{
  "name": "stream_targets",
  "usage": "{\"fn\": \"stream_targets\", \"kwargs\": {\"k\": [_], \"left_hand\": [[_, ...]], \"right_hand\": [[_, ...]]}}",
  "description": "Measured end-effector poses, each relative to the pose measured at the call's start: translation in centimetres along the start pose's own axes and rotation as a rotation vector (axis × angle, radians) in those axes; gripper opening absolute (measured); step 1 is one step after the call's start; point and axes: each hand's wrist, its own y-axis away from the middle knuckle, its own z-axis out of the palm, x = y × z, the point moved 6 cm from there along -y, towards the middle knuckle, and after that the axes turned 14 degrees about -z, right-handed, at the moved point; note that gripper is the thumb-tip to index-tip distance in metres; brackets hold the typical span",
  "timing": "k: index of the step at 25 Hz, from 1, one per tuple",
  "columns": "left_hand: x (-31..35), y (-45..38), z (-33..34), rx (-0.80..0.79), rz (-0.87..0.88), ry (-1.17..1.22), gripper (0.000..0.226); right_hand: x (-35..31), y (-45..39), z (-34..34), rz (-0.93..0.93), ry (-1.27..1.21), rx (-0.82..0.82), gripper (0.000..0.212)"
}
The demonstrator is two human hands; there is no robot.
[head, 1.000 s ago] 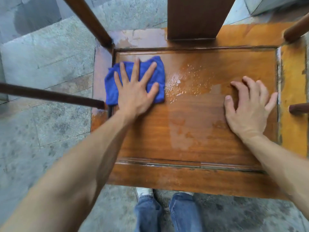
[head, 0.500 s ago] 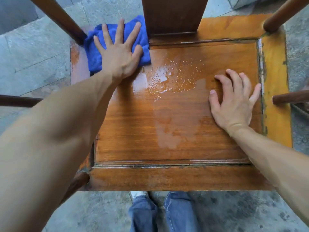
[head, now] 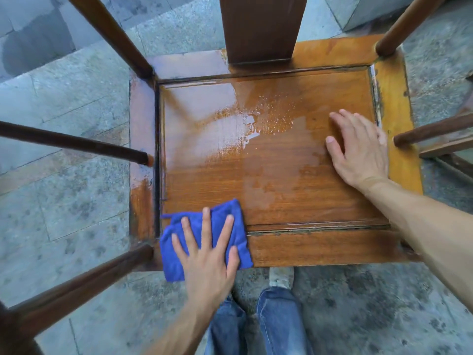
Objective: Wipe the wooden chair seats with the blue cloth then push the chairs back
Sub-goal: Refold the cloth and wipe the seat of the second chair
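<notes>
Head view: blue cloth [head: 204, 239] seat-corner, near-square.

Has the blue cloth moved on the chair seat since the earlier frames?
Yes. The blue cloth, under the left hand, has come from the back slat to the seat's near-left corner.

1. A single head-worn wide-angle camera looks steeply down from above the wooden chair seat [head: 268, 175], close enough that the seat fills the middle of the frame.
2. The view faces forward toward the chair's backrest [head: 261, 26] at top, with the person's jeans [head: 276, 324] at bottom.
3. Straight rails bow toward the edges.
</notes>
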Motion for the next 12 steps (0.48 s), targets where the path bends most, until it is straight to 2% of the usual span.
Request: {"fn": "stream_targets", "kwargs": {"k": [3,6,9,12], "left_hand": [[0.9,3.3,1.5,0.008,0.126,-0.055,0.064],[2.1,1.6,0.8,0.031,0.151,-0.026,0.063],[5.6,-4.7,-2.2,0.055,0.156,0.0,0.062],[10.7,-14.7,-6.0,0.143,0.206,0.06,0.059]], "right_hand": [[0.6,0.4,-0.1,-0.033,-0.017,0.047,0.052],[0.5,0.6,0.3,-0.041,-0.035,0.09,0.053],[0.9,0.4,0.6,-0.038,-0.054,0.075,0.053],[1.0,0.5,0.7,-0.025,-0.056,0.076,0.053]]}}
